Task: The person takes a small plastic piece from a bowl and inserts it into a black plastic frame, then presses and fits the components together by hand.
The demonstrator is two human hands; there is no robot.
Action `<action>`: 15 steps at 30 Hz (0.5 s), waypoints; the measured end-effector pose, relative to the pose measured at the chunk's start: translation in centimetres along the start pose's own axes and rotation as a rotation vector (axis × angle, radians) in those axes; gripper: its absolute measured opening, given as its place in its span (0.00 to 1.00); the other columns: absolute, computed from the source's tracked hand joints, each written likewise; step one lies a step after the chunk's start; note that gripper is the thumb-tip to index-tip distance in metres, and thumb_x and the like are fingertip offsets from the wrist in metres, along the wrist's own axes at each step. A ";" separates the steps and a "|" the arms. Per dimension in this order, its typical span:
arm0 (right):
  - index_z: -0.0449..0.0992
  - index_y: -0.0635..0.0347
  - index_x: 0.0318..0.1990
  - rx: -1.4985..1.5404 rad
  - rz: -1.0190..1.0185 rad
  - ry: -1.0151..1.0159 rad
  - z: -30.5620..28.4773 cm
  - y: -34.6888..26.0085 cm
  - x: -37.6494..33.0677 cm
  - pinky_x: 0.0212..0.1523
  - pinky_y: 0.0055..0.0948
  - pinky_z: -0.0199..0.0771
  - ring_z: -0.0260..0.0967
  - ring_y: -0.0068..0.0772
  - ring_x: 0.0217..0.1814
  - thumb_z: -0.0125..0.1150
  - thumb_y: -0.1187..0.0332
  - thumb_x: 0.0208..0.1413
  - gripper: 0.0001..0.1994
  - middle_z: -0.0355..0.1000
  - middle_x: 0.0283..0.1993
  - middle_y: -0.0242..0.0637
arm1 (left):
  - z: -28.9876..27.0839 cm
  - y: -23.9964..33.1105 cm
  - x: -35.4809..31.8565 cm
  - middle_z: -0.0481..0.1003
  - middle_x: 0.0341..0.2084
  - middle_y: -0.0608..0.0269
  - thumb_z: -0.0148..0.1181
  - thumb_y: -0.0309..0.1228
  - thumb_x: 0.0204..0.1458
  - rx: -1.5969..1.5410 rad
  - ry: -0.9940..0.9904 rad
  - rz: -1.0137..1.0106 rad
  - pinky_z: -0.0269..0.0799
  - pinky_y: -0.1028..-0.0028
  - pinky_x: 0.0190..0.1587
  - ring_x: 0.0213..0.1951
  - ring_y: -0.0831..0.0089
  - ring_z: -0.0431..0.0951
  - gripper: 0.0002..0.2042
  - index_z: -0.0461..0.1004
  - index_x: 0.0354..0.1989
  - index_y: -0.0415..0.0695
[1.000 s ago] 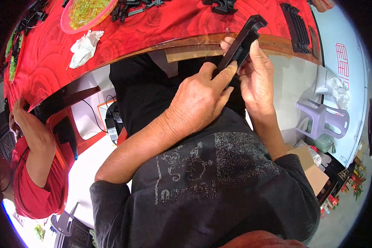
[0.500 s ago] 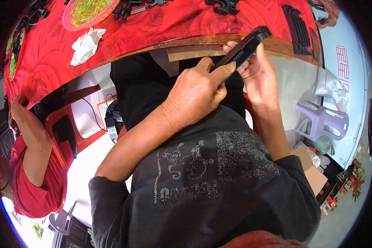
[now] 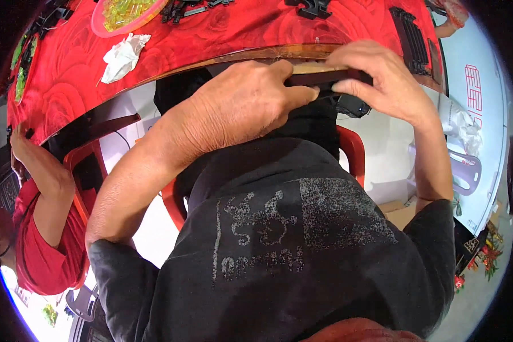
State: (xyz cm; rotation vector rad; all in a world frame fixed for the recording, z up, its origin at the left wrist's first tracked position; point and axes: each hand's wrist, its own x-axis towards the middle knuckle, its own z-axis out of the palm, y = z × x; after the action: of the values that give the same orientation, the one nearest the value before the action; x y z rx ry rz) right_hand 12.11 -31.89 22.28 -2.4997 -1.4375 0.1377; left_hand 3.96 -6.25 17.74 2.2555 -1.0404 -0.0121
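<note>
A long black plastic part (image 3: 319, 78) lies nearly level between my two hands, just off the table's near edge. My left hand (image 3: 248, 97) is closed on its left end, with the thumb along the near side. At the other end, my right hand (image 3: 385, 80) grips it between thumb and curled fingers. Both ends are partly hidden by the fingers. Below my right hand shows a glossy dark thing (image 3: 352, 105); whether it belongs to the part I cannot tell.
On the red rose-patterned tablecloth (image 3: 233, 34) are a pink basin (image 3: 100, 29) of clear yellow pieces, a crumpled white tissue (image 3: 122, 57) and loose black parts (image 3: 188, 10). Stacked black strips (image 3: 410, 43) lie at right. A co-worker's arm (image 3: 45, 171) rests at left.
The black part has swung from a steep slant to nearly level. My right hand has moved from open beside it to gripping its right end; my left hand has shifted left.
</note>
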 end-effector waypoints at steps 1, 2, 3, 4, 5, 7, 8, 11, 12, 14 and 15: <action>0.79 0.65 0.45 0.140 0.022 -0.122 0.1 -0.3 0.4 0.51 0.44 0.72 0.73 0.56 0.49 0.67 0.61 0.52 0.17 0.77 0.44 0.51 | -0.1 0.0 0.0 0.72 0.32 0.53 0.62 0.24 0.44 0.004 0.004 -0.004 0.76 0.57 0.37 0.35 0.52 0.78 0.20 0.77 0.49 0.45; 0.78 0.66 0.44 0.280 0.044 -0.246 0.3 -0.5 0.7 0.49 0.45 0.73 0.73 0.57 0.47 0.66 0.62 0.53 0.17 0.77 0.42 0.52 | -0.2 0.0 0.1 0.72 0.31 0.54 0.62 0.25 0.44 0.048 -0.015 0.036 0.76 0.58 0.36 0.34 0.53 0.78 0.19 0.77 0.49 0.45; 0.77 0.67 0.45 0.278 0.006 -0.249 0.6 -0.7 0.8 0.47 0.47 0.73 0.73 0.60 0.45 0.64 0.64 0.54 0.16 0.76 0.39 0.55 | -0.3 -0.1 0.1 0.71 0.29 0.55 0.62 0.26 0.44 0.093 -0.033 0.077 0.76 0.58 0.36 0.34 0.54 0.78 0.19 0.77 0.48 0.46; 0.77 0.67 0.45 0.275 0.007 -0.251 1.0 -1.0 0.8 0.47 0.47 0.73 0.73 0.60 0.45 0.64 0.64 0.54 0.16 0.76 0.39 0.55 | -0.5 -0.3 0.2 0.71 0.29 0.55 0.62 0.26 0.44 0.092 -0.030 0.078 0.76 0.58 0.36 0.34 0.54 0.78 0.19 0.77 0.48 0.46; 0.77 0.68 0.46 0.295 0.039 -0.240 1.4 -1.2 0.7 0.47 0.47 0.72 0.73 0.60 0.45 0.64 0.65 0.55 0.16 0.75 0.39 0.56 | -0.7 -0.5 0.3 0.71 0.29 0.56 0.62 0.26 0.44 0.123 -0.043 0.115 0.77 0.59 0.36 0.34 0.55 0.78 0.19 0.77 0.48 0.46; 0.75 0.68 0.46 0.380 0.103 -0.277 2.1 -1.1 0.8 0.45 0.48 0.72 0.72 0.62 0.45 0.62 0.68 0.56 0.14 0.74 0.38 0.58 | -1.0 -0.9 0.4 0.70 0.29 0.56 0.62 0.27 0.44 0.157 -0.053 0.151 0.77 0.59 0.36 0.34 0.55 0.79 0.18 0.77 0.48 0.46; 0.75 0.68 0.46 0.377 0.101 -0.277 2.4 -1.1 0.7 0.45 0.48 0.72 0.72 0.62 0.45 0.62 0.68 0.56 0.14 0.74 0.38 0.58 | -1.1 -1.1 0.4 0.72 0.31 0.56 0.62 0.27 0.44 0.169 -0.069 0.153 0.77 0.61 0.36 0.35 0.56 0.79 0.18 0.77 0.47 0.46; 0.75 0.68 0.44 0.405 0.129 -0.110 3.9 -1.6 0.2 0.38 0.45 0.74 0.75 0.57 0.36 0.61 0.68 0.58 0.11 0.75 0.34 0.55 | -0.9 -1.7 0.3 0.74 0.35 0.55 0.62 0.27 0.45 0.171 -0.042 0.134 0.77 0.62 0.39 0.39 0.55 0.79 0.17 0.77 0.47 0.46; 0.75 0.68 0.44 0.403 0.125 -0.111 4.3 -1.8 0.0 0.38 0.45 0.74 0.75 0.57 0.36 0.61 0.68 0.58 0.11 0.75 0.34 0.55 | -0.8 -1.9 0.2 0.75 0.38 0.54 0.63 0.27 0.44 0.159 -0.001 0.114 0.77 0.62 0.42 0.41 0.55 0.79 0.17 0.78 0.47 0.46; 0.76 0.67 0.42 0.635 0.457 -0.059 4.9 -2.1 -0.3 0.31 0.37 0.73 0.75 0.40 0.26 0.61 0.68 0.60 0.10 0.74 0.27 0.47 | -1.2 -1.8 0.4 0.74 0.44 0.52 0.64 0.27 0.44 0.156 0.141 0.129 0.73 0.59 0.49 0.47 0.53 0.77 0.17 0.78 0.47 0.46; 0.76 0.67 0.41 0.640 0.462 -0.027 5.2 -2.0 -0.6 0.26 0.29 0.71 0.70 0.25 0.22 0.60 0.67 0.62 0.10 0.72 0.23 0.38 | -1.4 -1.6 0.4 0.74 0.49 0.51 0.65 0.26 0.44 0.150 0.280 0.144 0.70 0.56 0.55 0.52 0.52 0.75 0.17 0.78 0.47 0.46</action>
State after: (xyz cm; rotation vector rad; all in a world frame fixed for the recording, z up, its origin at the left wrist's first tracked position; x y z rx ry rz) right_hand 9.10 -30.56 17.73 -2.2182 -0.6405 0.6101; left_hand 5.73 -5.02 18.02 2.2266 -1.0758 0.4437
